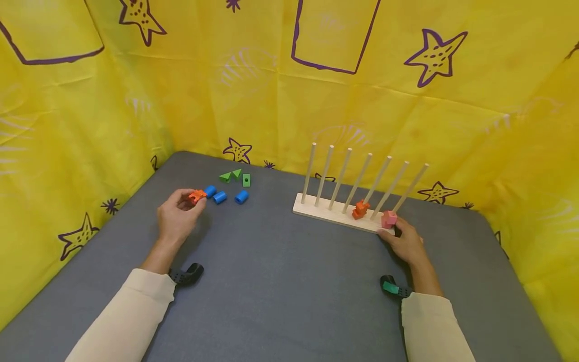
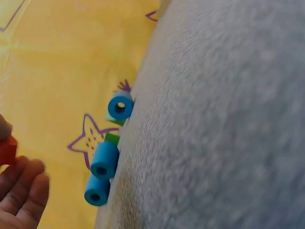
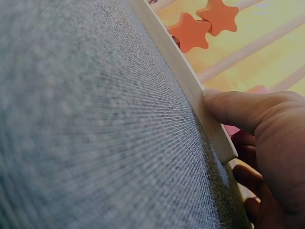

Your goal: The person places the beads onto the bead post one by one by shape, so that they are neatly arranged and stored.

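Observation:
My left hand (image 1: pixel 177 215) pinches an orange star-shaped bead (image 1: pixel 197 195) above the table at the left, beside the blue cylinders. In the left wrist view only an edge of that orange bead (image 2: pixel 7 150) shows, near the fingertips. My right hand (image 1: pixel 407 242) grips the right end of a wooden base (image 1: pixel 332 215) that carries a row of upright pegs; in the right wrist view the thumb lies on the base's front edge (image 3: pixel 190 86). Two orange stars (image 1: pixel 360 209) are threaded on one peg, and pink pieces (image 1: pixel 388 219) sit on the rightmost peg, beside the right fingers.
Blue cylinders (image 1: pixel 219 197) with holes lie on the dark grey table (image 1: pixel 280 281) just right of the left hand. Behind them are green triangular pieces (image 1: pixel 225 177) and a green block (image 1: pixel 246 180). A yellow patterned cloth (image 1: pixel 253 100) hangs around the table's far sides.

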Tool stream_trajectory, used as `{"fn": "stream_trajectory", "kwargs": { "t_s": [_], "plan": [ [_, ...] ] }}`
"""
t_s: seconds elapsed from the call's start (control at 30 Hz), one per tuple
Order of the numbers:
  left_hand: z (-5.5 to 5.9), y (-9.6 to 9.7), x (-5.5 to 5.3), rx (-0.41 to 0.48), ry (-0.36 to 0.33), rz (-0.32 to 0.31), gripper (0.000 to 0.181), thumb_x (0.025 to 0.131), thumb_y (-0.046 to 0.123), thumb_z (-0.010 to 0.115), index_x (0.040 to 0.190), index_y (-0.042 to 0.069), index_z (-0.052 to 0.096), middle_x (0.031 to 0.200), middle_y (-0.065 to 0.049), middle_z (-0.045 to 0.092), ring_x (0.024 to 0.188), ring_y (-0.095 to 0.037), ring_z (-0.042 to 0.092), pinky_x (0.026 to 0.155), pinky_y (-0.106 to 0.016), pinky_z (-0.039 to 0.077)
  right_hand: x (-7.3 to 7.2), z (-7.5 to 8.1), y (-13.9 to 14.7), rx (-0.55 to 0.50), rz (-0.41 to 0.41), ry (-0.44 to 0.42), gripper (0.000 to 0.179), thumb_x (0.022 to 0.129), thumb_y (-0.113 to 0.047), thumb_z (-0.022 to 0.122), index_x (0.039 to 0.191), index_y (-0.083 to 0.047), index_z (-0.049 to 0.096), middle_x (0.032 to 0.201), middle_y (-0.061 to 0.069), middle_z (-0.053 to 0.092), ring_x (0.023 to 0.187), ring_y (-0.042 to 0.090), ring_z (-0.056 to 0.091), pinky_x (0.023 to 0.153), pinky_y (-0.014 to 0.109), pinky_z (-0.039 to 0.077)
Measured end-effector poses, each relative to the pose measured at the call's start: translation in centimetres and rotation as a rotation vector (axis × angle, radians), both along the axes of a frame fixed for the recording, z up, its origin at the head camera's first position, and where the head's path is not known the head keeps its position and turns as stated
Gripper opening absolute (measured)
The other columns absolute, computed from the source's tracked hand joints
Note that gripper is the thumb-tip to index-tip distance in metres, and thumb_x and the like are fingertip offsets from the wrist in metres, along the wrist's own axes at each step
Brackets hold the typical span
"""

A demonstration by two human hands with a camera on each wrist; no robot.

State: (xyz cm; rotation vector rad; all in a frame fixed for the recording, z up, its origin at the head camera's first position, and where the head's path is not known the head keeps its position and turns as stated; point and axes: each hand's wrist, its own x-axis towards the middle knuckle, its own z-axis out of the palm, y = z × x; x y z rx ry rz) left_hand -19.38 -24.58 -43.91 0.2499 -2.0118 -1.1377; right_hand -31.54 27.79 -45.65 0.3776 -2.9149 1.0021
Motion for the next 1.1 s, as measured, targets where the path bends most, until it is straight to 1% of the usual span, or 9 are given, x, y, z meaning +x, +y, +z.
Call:
{"fn": "stream_trajectory", "kwargs": {
  "t_s": [0.13,0.2,0.3,0.43,0.57,0.7,0.8,0.97,1.1],
  "plan": [
    [0.9,1.2,0.1,-0.01,0.07,-0.064,0.025,0.077,0.005,0.081,0.099,-0.002,0.069,0.086,-0.014,0.067,0.07,0.0,0.057,0.064,-0.012,0.046,0.0,0.0,0.0,-0.001,0.0,0.009,0.054,0.092,-0.036,0.066,0.13,0.0,0.052,0.139,0.027,0.044,0.126,0.049,0.039,0.092,0.07,0.019],
    [1.5,1.9,0.3,-0.011,0.101,-0.107,0.026,0.076,0.001,0.081,0.1,-0.004,0.07,0.088,-0.014,0.066,0.071,-0.003,0.057,0.065,-0.012,0.046,-0.1,0.0,0.1,-0.001,0.001,0.016,0.053,0.092,-0.036,0.066,0.129,-0.001,0.053,0.138,0.027,0.045,0.125,0.049,0.039,0.092,0.07,0.019],
    [3.5,3.6,0.9,-0.005,0.14,-0.173,0.026,0.076,-0.006,0.079,0.1,-0.008,0.068,0.088,-0.017,0.063,0.072,-0.007,0.056,0.066,-0.013,0.046,-0.1,-0.1,0.1,-0.009,0.006,0.031,0.05,0.092,-0.034,0.067,0.127,0.0,0.054,0.137,0.027,0.046,0.125,0.048,0.04,0.091,0.069,0.02],
    [6.6,6.0,1.6,0.002,0.154,-0.248,0.023,0.077,-0.01,0.075,0.098,-0.013,0.066,0.087,-0.019,0.06,0.074,-0.01,0.057,0.068,-0.015,0.047,-0.1,-0.4,0.1,-0.021,0.018,0.065,0.046,0.092,-0.03,0.067,0.124,0.001,0.056,0.135,0.028,0.048,0.122,0.049,0.043,0.091,0.07,0.021],
    [8.5,7.7,1.4,0.004,0.14,-0.324,0.023,0.079,-0.011,0.073,0.1,-0.015,0.065,0.09,-0.022,0.062,0.077,-0.009,0.058,0.07,-0.016,0.048,-0.1,-0.6,0.1,-0.024,0.022,0.075,0.047,0.092,-0.029,0.067,0.125,0.002,0.055,0.134,0.029,0.048,0.121,0.05,0.043,0.091,0.071,0.021],
    [9.1,8.7,-0.1,0.023,0.117,-0.399,0.027,0.081,-0.005,0.074,0.106,-0.012,0.065,0.097,-0.021,0.065,0.079,-0.007,0.06,0.071,-0.016,0.049,0.0,-0.6,0.2,-0.026,0.014,0.056,0.048,0.092,-0.029,0.067,0.127,0.003,0.054,0.134,0.029,0.047,0.122,0.05,0.042,0.092,0.07,0.02],
    [9.6,9.5,-1.6,0.041,0.105,-0.44,0.03,0.082,0.001,0.076,0.109,-0.008,0.065,0.098,-0.018,0.067,0.08,-0.01,0.062,0.071,-0.018,0.051,0.0,-0.6,0.3,-0.017,0.006,0.031,0.051,0.093,-0.03,0.066,0.13,0.003,0.053,0.137,0.029,0.045,0.124,0.05,0.04,0.093,0.07,0.019],
    [12.1,11.9,-3.3,0.052,0.135,-0.526,0.028,0.082,0.001,0.076,0.106,-0.008,0.065,0.097,-0.016,0.066,0.083,-0.022,0.065,0.073,-0.025,0.053,0.0,-0.5,0.3,-0.01,-0.004,0.016,0.053,0.093,-0.03,0.066,0.132,0.002,0.051,0.139,0.029,0.043,0.126,0.049,0.038,0.094,0.069,0.019],
    [13.7,14.2,-4.7,0.048,0.167,-0.61,0.026,0.082,-0.001,0.075,0.105,-0.008,0.065,0.096,-0.016,0.065,0.085,-0.025,0.065,0.075,-0.029,0.054,0.0,-0.4,0.2,-0.01,0.001,0.028,0.051,0.093,-0.03,0.067,0.131,0.002,0.052,0.138,0.028,0.045,0.125,0.049,0.04,0.092,0.069,0.02]
  ]
}}
